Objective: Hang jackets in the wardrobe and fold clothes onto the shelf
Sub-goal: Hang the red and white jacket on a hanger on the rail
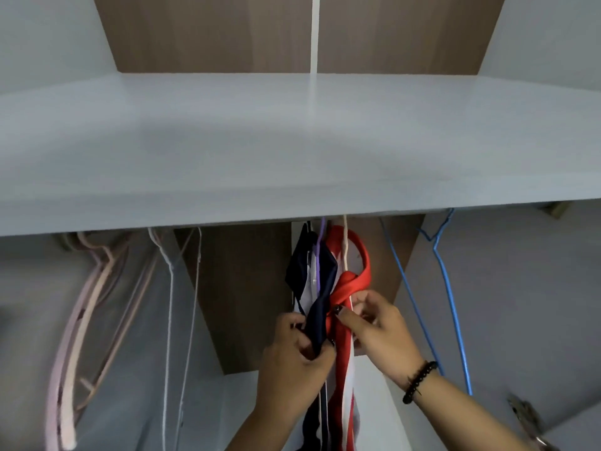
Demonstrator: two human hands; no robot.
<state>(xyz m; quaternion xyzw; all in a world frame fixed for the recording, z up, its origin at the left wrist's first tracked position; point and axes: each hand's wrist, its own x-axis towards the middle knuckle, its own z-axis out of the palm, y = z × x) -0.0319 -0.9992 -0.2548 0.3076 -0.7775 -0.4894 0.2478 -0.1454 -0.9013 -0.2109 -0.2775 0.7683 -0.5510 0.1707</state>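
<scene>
A navy jacket [320, 307] hangs on a purple hanger [322, 234] under the grey shelf [292, 151], close beside a red and white jacket [353, 275] on a white hanger [345, 245]. My left hand [297, 349] grips the navy fabric below its collar. My right hand [374, 320] pinches the red jacket at its collar, fingers curled around the cloth. Both garments hang edge-on, so most of them is hidden.
Pink hangers [81, 320] and white wire hangers [170, 288] hang at the left. Blue wire hangers [448, 288] hang at the right. A brown back panel [247, 288] lies behind. A door hinge [527, 415] shows at lower right.
</scene>
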